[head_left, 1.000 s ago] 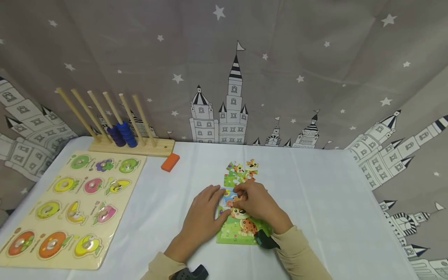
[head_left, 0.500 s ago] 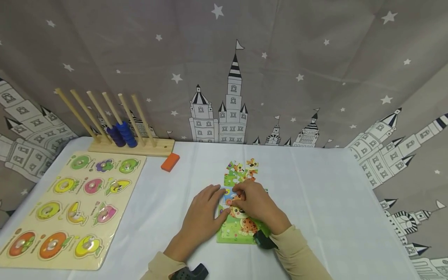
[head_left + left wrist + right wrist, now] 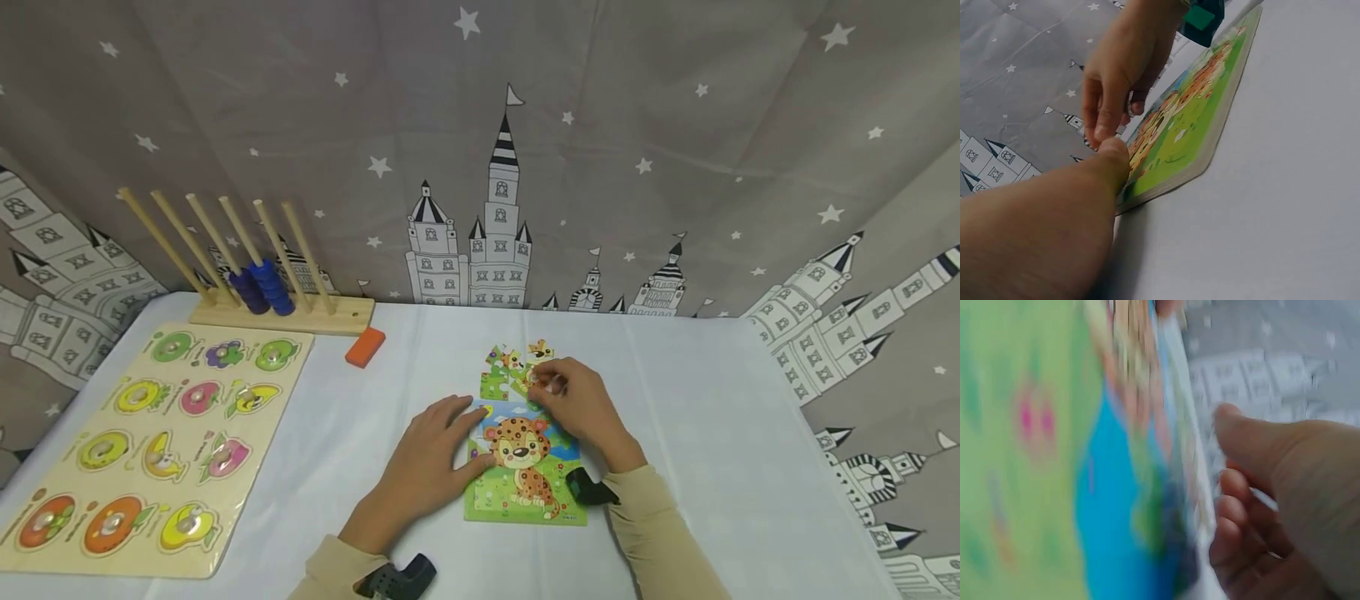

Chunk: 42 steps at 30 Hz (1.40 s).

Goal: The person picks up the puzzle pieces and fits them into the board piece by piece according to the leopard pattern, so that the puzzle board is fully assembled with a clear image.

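In the head view, the left hand (image 3: 431, 458) rests with relaxed, spread fingers on the left edge of a square jigsaw board (image 3: 525, 471) printed with a spotted leopard cub on green, which lies flat on the white-covered surface (image 3: 690, 500). The right hand (image 3: 581, 404), fingers bent, reaches over the loose cardboard jigsaw pieces (image 3: 495, 385) just beyond the board's far edge; whether it grips one I cannot tell. Well to the left lie a pale wooden fruit puzzle (image 3: 168, 492), an orange rectangular block (image 3: 365, 347) and a wooden peg stand (image 3: 341, 317) with blue and purple rings (image 3: 272, 290). The left wrist view shows the left thumb (image 3: 1116, 156) at the board's edge, the right fingers pointing down nearby. In the right wrist view, blurred, the right thumb (image 3: 1260, 440) and curled fingers appear beside the board.
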### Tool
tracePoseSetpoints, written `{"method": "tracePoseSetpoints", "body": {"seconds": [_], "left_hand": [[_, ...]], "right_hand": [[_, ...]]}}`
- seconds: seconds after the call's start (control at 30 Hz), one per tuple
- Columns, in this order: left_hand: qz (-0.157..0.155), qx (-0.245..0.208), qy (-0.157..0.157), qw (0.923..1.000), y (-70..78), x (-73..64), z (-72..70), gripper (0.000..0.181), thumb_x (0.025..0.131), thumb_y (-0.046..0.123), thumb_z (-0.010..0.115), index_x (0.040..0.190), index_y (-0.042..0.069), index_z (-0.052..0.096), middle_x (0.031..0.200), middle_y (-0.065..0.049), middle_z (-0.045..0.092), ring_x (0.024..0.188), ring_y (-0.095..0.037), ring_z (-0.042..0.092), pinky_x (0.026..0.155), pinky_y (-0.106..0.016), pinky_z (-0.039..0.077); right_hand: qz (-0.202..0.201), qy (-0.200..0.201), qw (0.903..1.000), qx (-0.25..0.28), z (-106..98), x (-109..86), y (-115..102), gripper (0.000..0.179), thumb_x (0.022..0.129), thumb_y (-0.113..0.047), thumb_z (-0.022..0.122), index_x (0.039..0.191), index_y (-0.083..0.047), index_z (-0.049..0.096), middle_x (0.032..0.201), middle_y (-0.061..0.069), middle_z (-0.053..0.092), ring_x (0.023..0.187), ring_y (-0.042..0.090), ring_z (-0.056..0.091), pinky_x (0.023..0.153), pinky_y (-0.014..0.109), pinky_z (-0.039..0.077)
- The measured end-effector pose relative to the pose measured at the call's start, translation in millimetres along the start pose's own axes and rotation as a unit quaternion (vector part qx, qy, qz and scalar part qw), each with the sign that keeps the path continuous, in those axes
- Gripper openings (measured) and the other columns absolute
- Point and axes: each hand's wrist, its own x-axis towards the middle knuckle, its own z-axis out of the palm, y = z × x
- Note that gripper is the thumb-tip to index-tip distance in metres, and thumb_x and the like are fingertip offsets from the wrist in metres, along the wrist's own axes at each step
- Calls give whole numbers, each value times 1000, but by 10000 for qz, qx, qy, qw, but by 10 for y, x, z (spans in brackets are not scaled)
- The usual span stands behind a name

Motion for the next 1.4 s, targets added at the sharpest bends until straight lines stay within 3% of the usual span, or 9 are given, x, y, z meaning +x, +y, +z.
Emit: {"method": "tracePoseSetpoints", "body": {"seconds": [0.1, 0.3, 0.53, 0.77, 0.87, 1.2, 1.4], "left_hand": [[15, 33, -190, 9998, -36, -6, -23, 68, 93, 60, 64, 149, 22, 54, 156, -8, 49, 146, -32, 43, 119, -56, 37], [46, 74, -525, 9986, -67, -20, -72, 76, 92, 64, 61, 153, 21, 49, 161, -9, 42, 150, -33, 38, 122, -56, 33], [293, 305, -739, 9964, -73, -30, -71, 86, 92, 66, 59, 158, 14, 39, 168, -6, 32, 155, -32, 30, 124, -55, 30], [447, 202, -795, 9956, -75, -21, -36, 83, 93, 68, 57, 160, 22, 37, 167, 2, 33, 156, -29, 29, 125, -53, 27], [464, 205, -899, 9947, -67, -18, -39, 84, 93, 68, 56, 160, 21, 37, 167, 3, 34, 156, -28, 28, 126, -53, 25], [559, 534, -1267, 9889, -53, -22, -58, 112, 79, 86, 56, 164, 19, 25, 172, 1, 22, 159, -28, 19, 128, -54, 21], [495, 470, -1477, 9867, -32, -14, -89, 113, 76, 89, 55, 163, 24, 26, 173, 2, 18, 160, -27, 15, 129, -53, 17]], "right_hand": [[276, 212, 9993, 142, -53, 76, 163, 38, 92, -26, 78, 125, -9, 70, 112, 9, 70, 94, 21, 62, 81, 36, 52], [350, 34, 9993, 100, -115, 185, 323, 53, 93, -30, 76, 139, -8, 61, 127, 14, 65, 106, 29, 59, 92, 45, 50], [139, -159, 9997, 120, -134, 300, 395, 57, 93, -33, 76, 143, -11, 58, 127, 12, 63, 103, 26, 55, 89, 41, 47], [-105, -375, 9992, 87, -161, 424, 460, 63, 91, -37, 77, 146, -13, 56, 127, 12, 61, 104, 27, 54, 93, 43, 46], [-184, -448, 9988, -75, -173, 456, 456, 68, 90, -40, 78, 148, -13, 54, 128, 13, 59, 105, 27, 53, 94, 44, 47], [-243, -650, 9966, -437, -174, 536, 420, 75, 86, -45, 81, 149, -13, 54, 126, 14, 54, 99, 26, 48, 84, 38, 40], [-147, -631, 9968, -472, -172, 567, 411, 67, 85, -43, 82, 142, -14, 61, 124, 12, 55, 98, 26, 49, 84, 38, 42]]}}
